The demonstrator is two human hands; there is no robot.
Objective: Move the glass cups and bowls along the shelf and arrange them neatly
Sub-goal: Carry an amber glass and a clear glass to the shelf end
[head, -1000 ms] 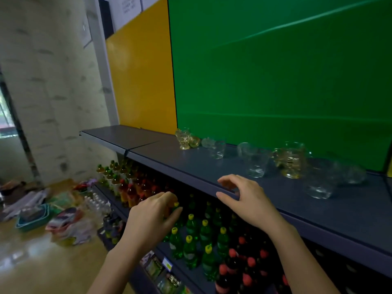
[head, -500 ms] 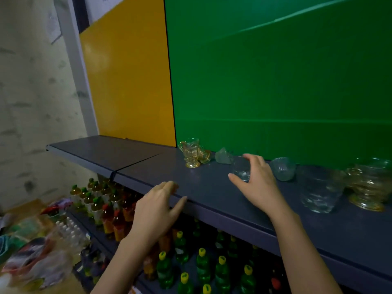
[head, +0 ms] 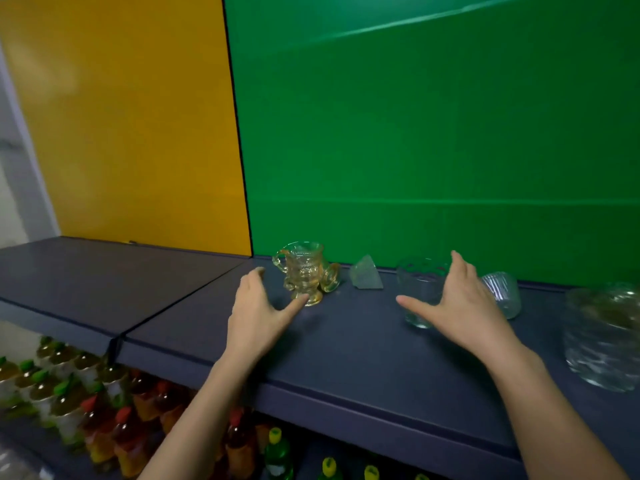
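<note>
On the dark grey shelf (head: 346, 344) stands an amber glass mug (head: 304, 270) with a second amber piece (head: 331, 277) lying behind it. My left hand (head: 258, 313) is spread open just left of the mug, its thumb tip at the mug's foot. A clear glass cup (head: 420, 289) stands further right; my right hand (head: 457, 303) is open against its right side, thumb in front of it. Behind lie a small clear glass on its side (head: 365, 278) and a ribbed clear glass (head: 502, 292). A large clear glass bowl (head: 606, 337) sits at the right edge.
A green panel (head: 433, 133) and a yellow panel (head: 138, 116) back the shelf. The shelf section to the left (head: 104, 268) is bare. Below stand rows of bottles with green, red and yellow caps (head: 97, 410).
Both hands have reached further onto the shelf. The left hand rose from the shelf edge to beside the amber mug; the right hand stays at the clear cup. The view has moved closer.
</note>
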